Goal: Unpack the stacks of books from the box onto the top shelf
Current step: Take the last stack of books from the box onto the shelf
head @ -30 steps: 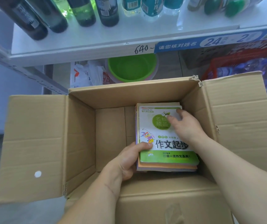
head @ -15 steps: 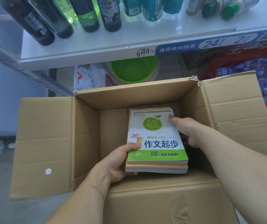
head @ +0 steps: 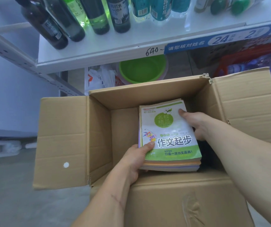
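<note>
Both hands are holding 1 stack of books point(head: 169, 136) inside the cardboard box point(head: 164, 95): left hand point(head: 136, 159) gripping the near corner, right hand point(head: 195, 125) gripping the far side. Next, I think, they need lifting to the shelf point(head: 115, 58).

Head-worn view, facing forward and down, close over open box point(head: 98, 136)

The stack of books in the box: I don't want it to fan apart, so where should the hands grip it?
Grip the stack of books by its two long side edges, from left and right, thumbs on the cover: it lies flat and loose.
</note>
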